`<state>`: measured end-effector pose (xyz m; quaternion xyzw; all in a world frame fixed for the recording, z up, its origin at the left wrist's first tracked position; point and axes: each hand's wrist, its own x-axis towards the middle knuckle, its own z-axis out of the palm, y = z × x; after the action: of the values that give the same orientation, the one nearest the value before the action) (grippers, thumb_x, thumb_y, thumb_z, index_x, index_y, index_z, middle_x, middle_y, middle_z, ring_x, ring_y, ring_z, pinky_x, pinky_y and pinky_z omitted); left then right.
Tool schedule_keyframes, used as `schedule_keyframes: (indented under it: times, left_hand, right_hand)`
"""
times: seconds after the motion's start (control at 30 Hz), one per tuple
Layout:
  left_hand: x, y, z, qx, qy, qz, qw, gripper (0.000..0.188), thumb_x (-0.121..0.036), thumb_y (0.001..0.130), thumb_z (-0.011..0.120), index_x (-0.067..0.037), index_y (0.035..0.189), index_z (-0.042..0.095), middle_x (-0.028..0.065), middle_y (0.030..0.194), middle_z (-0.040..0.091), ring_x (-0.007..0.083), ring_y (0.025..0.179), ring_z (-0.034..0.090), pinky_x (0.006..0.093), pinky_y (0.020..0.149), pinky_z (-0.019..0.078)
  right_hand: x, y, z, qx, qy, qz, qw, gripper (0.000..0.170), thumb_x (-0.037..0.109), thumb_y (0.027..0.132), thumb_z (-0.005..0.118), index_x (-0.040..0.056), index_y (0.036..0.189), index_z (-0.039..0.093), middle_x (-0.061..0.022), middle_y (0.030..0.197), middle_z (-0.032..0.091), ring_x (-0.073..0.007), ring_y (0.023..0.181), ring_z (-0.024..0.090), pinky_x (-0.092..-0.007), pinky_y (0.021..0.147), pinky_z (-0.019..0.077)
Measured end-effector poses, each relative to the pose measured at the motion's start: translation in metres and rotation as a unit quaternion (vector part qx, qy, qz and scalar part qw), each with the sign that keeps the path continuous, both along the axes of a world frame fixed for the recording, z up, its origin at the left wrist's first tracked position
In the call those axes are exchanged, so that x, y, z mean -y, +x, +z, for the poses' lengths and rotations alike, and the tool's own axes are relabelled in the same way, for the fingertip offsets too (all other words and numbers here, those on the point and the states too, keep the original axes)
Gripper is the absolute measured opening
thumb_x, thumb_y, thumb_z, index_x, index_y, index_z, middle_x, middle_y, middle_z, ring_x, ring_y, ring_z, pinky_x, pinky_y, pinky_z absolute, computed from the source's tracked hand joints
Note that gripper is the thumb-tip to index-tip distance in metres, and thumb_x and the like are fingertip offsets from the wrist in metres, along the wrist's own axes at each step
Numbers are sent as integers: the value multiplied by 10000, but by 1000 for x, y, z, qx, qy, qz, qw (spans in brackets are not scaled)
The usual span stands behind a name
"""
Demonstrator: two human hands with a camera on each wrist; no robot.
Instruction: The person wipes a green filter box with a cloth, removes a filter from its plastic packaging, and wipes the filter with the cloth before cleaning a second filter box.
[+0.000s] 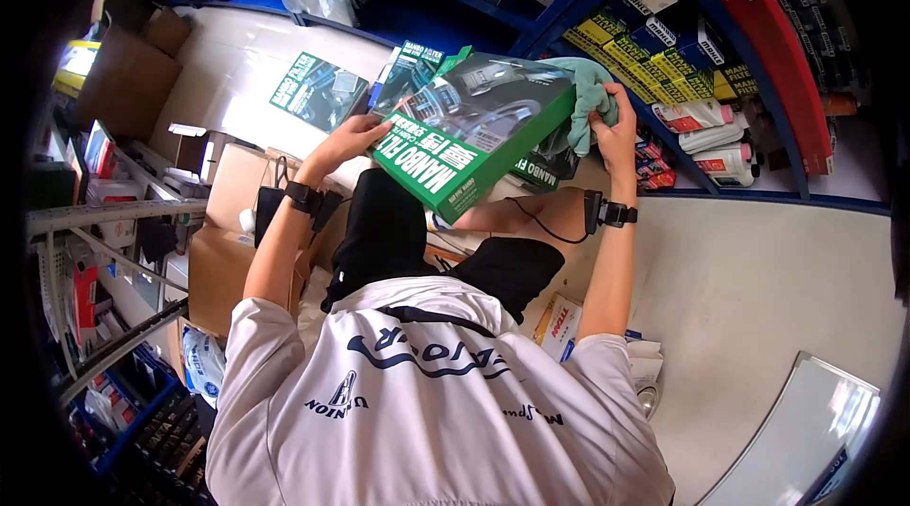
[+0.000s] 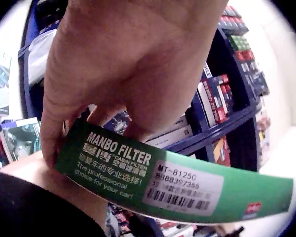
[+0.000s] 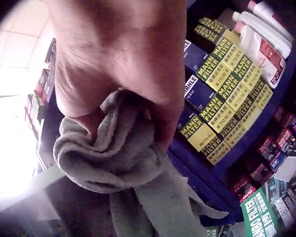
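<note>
- The green-edged filter box (image 1: 474,117) is held up over my lap, tilted, between my two hands and in front of the blue shelf (image 1: 701,189).
- My left hand (image 1: 358,136) is closed over its left corner; some of those fingers are hidden behind the card.
- My right hand (image 1: 614,122) is curled round a bunched grey-green cloth (image 1: 586,94), which appears to lie against the box's right edge; its fingertips are lost in the folds.
- I'd judge the box light for its size, stiff along the edges, easily dented on the broad face and a bit slick where it shines. A corner or side wall is my best hold. The cloth looks soft and limp.
- My left wrist view gives me the barcode label (image 2: 185,185) on the green side, unreadable from my head.
- My right wrist view shows the cloth's thick folds, but little of the box.
</note>
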<state>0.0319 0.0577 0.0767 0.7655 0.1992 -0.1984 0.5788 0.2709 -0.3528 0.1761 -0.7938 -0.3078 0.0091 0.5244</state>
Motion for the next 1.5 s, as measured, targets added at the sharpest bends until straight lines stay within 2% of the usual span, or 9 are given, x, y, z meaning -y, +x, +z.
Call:
schedule_keyframes:
  times: [0.2,0.3,0.43,0.53,0.77,0.9,1.13,1.3,1.5]
  left_hand:
    - [8,-17,3,40,-68,98,992,699,-439,1099,705,47,1570,526,111,1253,714,175,1106,668,326,933,560]
    - [-9,-33,-14,90,-286,134,944,228,-207,1136,661,-60,1294,590,44,1104,698,127,1088,694,258,871,585]
    - [-12,-58,-26,142,-397,171,890,188,-144,1109,689,-105,1150,509,31,1057,692,122,951,727,290,734,647]
    - [-4,-78,-39,165,-357,198,898,201,-132,1077,744,-104,1149,558,32,1066,704,99,999,662,260,856,529]
    - [9,-98,-58,173,-308,262,898,237,-136,1075,751,-92,1145,529,75,1114,721,115,1038,664,284,897,534]
    - [13,-97,-52,179,-298,281,895,246,-140,1075,754,-85,1136,521,93,1150,713,120,1038,666,286,902,537]
    - [13,-96,-42,197,-222,242,924,332,-158,1079,748,-57,1319,543,126,1264,700,149,1138,666,301,1004,554]
    - [17,-98,-24,168,-176,212,946,859,-112,1007,822,-127,1731,359,160,1489,614,197,1269,654,335,1074,560]
    - [21,-88,-8,191,-147,166,956,951,-28,992,808,-134,1771,273,79,1553,577,135,1242,624,294,1061,558]
  right_hand:
    - [0,7,-23,-89,59,-2,994,355,-126,927,688,43,1236,647,-32,1142,713,-160,1064,658,-330,958,518]
    - [-14,7,-33,-98,82,7,992,358,-121,942,692,33,1261,641,-19,1142,713,-152,1071,662,-317,957,517]
    - [-38,1,-55,-114,91,-21,989,349,-68,971,723,44,1295,656,-35,1199,726,-156,1096,665,-318,975,515]
    - [-53,5,-79,-87,40,-44,994,352,-27,976,755,57,1304,661,-48,1217,726,-176,1131,659,-337,1000,510]
    - [-81,-10,-85,37,-69,-106,991,356,1,929,776,99,1255,672,-164,1296,720,-420,1219,680,-469,1024,525]
    - [-90,-34,-55,141,-155,-67,976,487,-24,880,775,137,1326,661,-183,1373,691,-464,1283,646,-492,1045,542]
    - [-121,-87,-31,197,-274,47,940,735,49,846,794,133,1543,577,-169,1409,693,-409,1212,685,-489,1033,569]
    - [-148,-118,-37,235,-298,127,916,571,136,818,836,69,1374,725,-138,1273,712,-360,1151,698,-462,993,583]
    - [-187,-130,-61,235,-268,179,917,570,123,788,835,59,1345,732,-149,1255,703,-362,1154,681,-465,997,577]
